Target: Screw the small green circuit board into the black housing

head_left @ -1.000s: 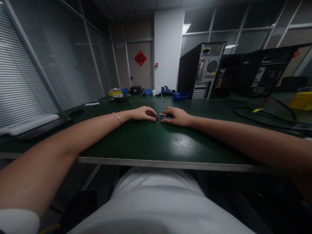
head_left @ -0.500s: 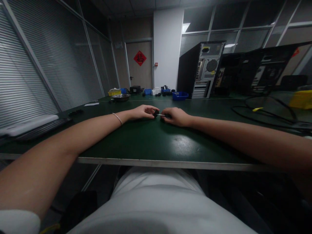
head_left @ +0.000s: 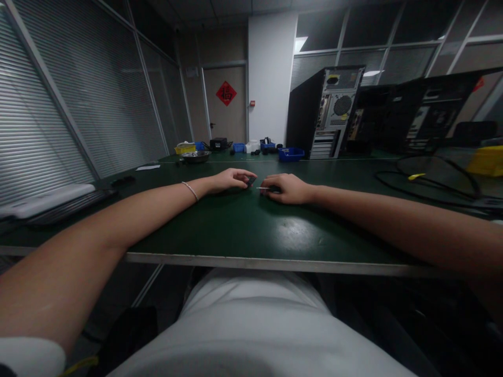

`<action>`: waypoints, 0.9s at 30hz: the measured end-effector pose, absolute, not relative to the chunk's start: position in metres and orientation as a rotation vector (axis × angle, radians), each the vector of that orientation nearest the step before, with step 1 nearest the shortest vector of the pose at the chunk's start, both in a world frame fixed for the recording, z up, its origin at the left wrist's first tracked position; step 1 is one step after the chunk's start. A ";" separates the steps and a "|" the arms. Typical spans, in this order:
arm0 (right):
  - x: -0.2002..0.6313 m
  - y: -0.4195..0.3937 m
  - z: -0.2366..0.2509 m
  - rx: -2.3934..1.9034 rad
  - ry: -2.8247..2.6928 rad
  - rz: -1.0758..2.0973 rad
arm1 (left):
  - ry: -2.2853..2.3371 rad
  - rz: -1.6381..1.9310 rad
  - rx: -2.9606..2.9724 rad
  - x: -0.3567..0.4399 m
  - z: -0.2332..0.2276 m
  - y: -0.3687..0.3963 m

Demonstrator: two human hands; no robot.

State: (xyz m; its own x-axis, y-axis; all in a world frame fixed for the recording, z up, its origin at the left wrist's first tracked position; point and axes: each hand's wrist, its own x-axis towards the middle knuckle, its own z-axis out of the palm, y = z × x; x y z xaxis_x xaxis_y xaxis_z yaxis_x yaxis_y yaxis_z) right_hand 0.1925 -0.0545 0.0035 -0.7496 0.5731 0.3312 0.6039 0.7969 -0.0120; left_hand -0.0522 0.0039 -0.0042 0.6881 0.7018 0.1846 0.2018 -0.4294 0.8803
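Glass partitions with closed grey blinds line the left of the frame, and a long dark green worktable (head_left: pixel 236 230) fills the middle, where we rest both forearms stretched toward the centre. Our left hand (head_left: pixel 231 181), a thin silver bracelet (head_left: pixel 190 190) on its wrist, lies on the tabletop with its fingertips pinched around a small black part (head_left: pixel 251 181), too small for us to identify. Our right hand (head_left: pixel 286 189) sits just beside it, to the right of centre, its fingers curled shut on a slim tool with a dark handle and a thin bright metal tip (head_left: pixel 262 188); the tip points left at the black part, close to it, though we cannot tell whether the two touch. Behind the hands, at the upper right, an open black desktop computer tower (head_left: pixel 324 112) stands with its rear panel facing us, a small blue plastic bin (head_left: pixel 291 154) at its foot. A round metal bowl (head_left: pixel 195 156) sits toward the far left of the table. Black cables (head_left: pixel 428 186) loop across the right side, near a yellow plastic bin (head_left: pixel 486 162) at the edge of the frame.
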 end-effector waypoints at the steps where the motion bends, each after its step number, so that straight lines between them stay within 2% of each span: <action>1: 0.192 -0.055 0.003 -0.890 -2.673 -0.130 | 0.704 0.681 1.976 -0.052 -0.004 0.004; 8: 0.194 -0.048 0.004 -0.981 -2.517 -0.109 | 0.686 0.647 1.942 -0.052 -0.004 0.006; 17: 0.198 -0.040 0.002 -1.098 -2.601 -0.052 | 0.680 0.610 1.949 -0.053 -0.006 0.010; 27: 0.194 -0.049 0.006 -1.011 -2.657 -0.041 | 0.680 0.597 1.947 -0.052 -0.003 0.005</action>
State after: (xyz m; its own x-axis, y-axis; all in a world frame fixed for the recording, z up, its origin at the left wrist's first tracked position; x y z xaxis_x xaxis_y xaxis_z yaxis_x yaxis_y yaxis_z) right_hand 0.1942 -0.0492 0.0056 -0.7087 0.6455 0.2845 0.6539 0.7525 -0.0784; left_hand -0.0522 0.0054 -0.0031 0.7253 0.6772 0.1241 0.2107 -0.3900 0.8964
